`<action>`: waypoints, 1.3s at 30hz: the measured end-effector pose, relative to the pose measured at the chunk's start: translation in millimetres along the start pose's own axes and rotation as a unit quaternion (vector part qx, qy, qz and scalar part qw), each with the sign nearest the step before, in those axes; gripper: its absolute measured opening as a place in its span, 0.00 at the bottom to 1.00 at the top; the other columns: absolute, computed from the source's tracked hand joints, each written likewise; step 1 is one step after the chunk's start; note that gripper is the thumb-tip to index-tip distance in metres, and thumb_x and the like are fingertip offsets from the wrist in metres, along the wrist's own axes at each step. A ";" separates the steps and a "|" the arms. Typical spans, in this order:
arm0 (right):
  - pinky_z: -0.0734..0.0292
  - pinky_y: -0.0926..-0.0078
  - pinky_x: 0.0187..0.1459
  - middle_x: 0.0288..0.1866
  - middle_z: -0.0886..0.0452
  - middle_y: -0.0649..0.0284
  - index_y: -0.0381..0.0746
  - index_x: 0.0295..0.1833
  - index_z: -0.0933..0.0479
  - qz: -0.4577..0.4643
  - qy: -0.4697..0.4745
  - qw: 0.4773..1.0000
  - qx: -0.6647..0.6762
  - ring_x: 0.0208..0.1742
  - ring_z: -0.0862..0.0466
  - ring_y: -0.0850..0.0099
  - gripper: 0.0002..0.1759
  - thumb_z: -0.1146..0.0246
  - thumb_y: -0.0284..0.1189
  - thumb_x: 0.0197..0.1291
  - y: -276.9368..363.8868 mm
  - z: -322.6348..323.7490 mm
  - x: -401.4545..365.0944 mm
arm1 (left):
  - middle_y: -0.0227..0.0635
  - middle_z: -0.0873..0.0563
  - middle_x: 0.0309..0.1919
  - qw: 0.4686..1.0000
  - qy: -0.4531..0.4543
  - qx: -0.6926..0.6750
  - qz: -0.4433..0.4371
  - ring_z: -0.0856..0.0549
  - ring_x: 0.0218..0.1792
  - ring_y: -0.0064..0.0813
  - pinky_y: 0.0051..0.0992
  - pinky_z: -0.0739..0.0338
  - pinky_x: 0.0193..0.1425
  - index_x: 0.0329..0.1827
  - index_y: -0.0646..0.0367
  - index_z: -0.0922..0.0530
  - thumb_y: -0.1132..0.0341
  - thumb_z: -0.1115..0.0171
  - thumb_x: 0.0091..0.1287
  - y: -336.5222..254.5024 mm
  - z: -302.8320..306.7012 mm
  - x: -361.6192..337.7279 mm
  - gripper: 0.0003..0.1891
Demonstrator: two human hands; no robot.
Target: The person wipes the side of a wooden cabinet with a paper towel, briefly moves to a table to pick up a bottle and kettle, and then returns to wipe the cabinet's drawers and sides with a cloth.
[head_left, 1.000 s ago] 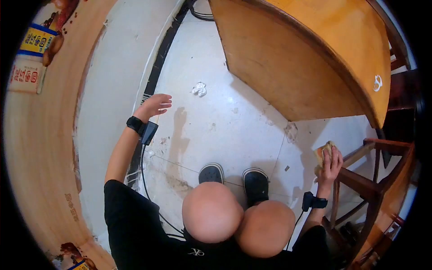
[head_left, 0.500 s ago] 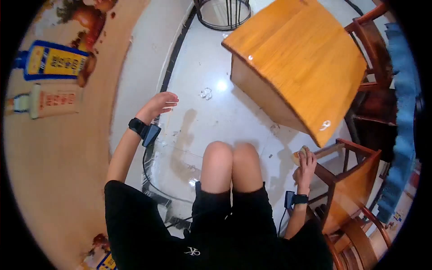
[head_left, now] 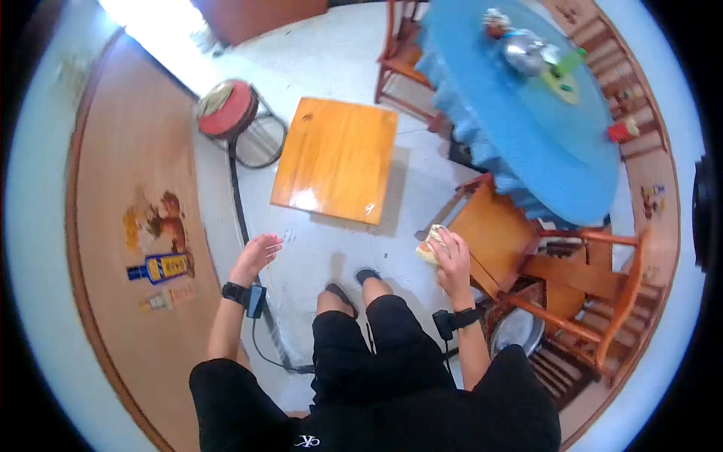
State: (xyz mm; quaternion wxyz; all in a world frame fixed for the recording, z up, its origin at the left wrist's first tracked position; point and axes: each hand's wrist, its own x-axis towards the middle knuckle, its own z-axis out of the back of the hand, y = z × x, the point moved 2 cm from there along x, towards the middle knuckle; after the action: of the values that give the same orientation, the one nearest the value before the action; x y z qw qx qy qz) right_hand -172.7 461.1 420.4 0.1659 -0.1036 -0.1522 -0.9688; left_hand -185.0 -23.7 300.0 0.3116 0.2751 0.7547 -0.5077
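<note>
Since the earlier frame: viewpoint rises, square orange-wood bench (head_left: 335, 154) sits farther off | right hand (head_left: 452, 258) clasps crumpled yellowish cloth (head_left: 427, 252) beside brown wooden chair (head_left: 493, 233) | left hand (head_left: 260, 252) empty, loosely extended | cloth likely light, soft; grip bunched middle

Glossy wood, soft cloth and some bright metal, seen from my end.
Through the head camera I read the table (head_left: 339, 154) as smooth, varnished wood, glossy enough to throw back a white glare. The rag (head_left: 429, 250) looks soft, rumpled and matt; I can't tell woven cloth from sponge. I make out smooth wood with a low sheen on the chair (head_left: 486, 230), and the tablecloth (head_left: 482, 143) is fabric gathered into ruffles. The pot (head_left: 523, 56) looks like shiny metal. The stool (head_left: 232, 120) has thin legs, apparently metal. The shirt (head_left: 422, 418) is plain matt cloth, the floor (head_left: 422, 158) smooth.
</note>
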 end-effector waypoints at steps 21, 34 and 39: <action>0.30 0.59 0.61 0.63 0.26 0.61 0.39 0.48 0.20 -0.288 -0.160 0.939 -0.099 0.61 0.29 0.55 0.21 0.44 0.13 0.46 -140.6 237.2 -141.1 | 0.29 0.15 0.45 0.904 0.268 0.319 -0.099 0.18 0.46 0.23 0.24 0.27 0.46 0.45 0.49 0.22 0.54 0.48 0.71 -196.9 -509.1 43.0 0.12; 0.30 0.57 0.59 0.63 0.26 0.56 0.37 0.49 0.21 -0.463 -0.181 0.857 -0.136 0.59 0.28 0.51 0.21 0.45 0.14 0.48 -217.4 223.3 -78.4 | 0.33 0.19 0.50 0.762 0.371 0.490 -0.205 0.18 0.48 0.26 0.22 0.22 0.47 0.51 0.61 0.22 0.59 0.45 0.70 -453.5 -884.8 180.4 0.15; 0.33 0.54 0.63 0.64 0.27 0.55 0.38 0.52 0.22 -0.576 -0.151 0.784 -0.174 0.62 0.30 0.49 0.25 0.47 0.14 0.46 -235.1 205.3 -45.4 | 0.36 0.20 0.50 0.672 0.494 0.510 -0.211 0.17 0.48 0.32 0.29 0.20 0.49 0.53 0.63 0.24 0.60 0.42 0.69 -453.1 -997.7 340.4 0.17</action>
State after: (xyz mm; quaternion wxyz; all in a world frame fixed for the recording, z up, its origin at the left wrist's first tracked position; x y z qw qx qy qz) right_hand -182.9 753.2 539.1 -0.4695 -0.1689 -0.0353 -0.8659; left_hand -929.7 794.5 604.1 -0.4107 0.4352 0.4600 -0.6560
